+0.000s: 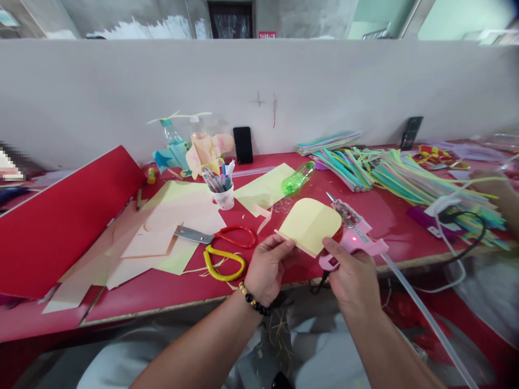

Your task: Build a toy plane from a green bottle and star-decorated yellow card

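**A:** What is being held, and where is it?

**B:** A rounded pale-yellow card is pinched along its lower edge by the left hand, and it is kept raised above the tabletop, in front of the body. A pink hot glue gun appears to be gripped by the right hand, which is closed around its lower end. The two hands are close together but not touching, with the card just beside the gun.

**A:** Why might they be held like that?

**B:** The card seems to be lifted so that it is kept clear of the clutter and its edge can be seen. A long glue stick is fed into the rear of the gun, and this appears to explain why the gun is angled away from the body.

**A:** What has been counted nearby?

**B:** Two pairs of scissors are laid to the left of the hands: one red-handled and one yellow-handled. One white cup of markers is placed beyond them, along with one green plastic bottle and two black phones. Bundles of colored straws are spread to the right, within easy reach.
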`<state>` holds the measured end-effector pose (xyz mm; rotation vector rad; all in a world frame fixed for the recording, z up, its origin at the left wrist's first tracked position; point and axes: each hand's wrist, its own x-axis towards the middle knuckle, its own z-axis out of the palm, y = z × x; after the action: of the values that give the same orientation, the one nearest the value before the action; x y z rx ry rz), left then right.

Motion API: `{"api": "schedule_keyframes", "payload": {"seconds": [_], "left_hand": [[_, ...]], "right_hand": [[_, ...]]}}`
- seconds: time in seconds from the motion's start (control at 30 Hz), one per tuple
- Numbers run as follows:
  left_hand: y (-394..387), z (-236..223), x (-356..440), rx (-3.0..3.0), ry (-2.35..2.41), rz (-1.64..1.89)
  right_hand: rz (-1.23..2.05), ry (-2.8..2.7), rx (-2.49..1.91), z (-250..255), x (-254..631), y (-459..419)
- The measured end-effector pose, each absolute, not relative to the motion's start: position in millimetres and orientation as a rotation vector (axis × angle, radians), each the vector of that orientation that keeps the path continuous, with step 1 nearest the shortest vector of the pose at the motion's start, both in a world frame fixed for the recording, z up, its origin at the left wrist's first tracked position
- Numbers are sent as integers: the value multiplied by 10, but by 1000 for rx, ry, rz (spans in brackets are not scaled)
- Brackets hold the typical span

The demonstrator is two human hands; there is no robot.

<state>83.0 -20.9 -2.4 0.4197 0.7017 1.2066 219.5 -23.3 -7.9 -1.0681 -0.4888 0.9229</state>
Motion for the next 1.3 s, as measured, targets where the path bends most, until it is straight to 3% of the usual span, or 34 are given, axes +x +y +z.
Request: {"api": "schedule_keyframes", "payload": {"seconds": [0.77, 1.3], "left_hand": [[-215, 24, 816, 440, 697, 1235], [-245, -2, 809, 486, 740, 1245]], "right_hand": [[842, -473, -1113, 105, 2122, -302], [802, -478, -1195, -43, 2160, -242]]}}
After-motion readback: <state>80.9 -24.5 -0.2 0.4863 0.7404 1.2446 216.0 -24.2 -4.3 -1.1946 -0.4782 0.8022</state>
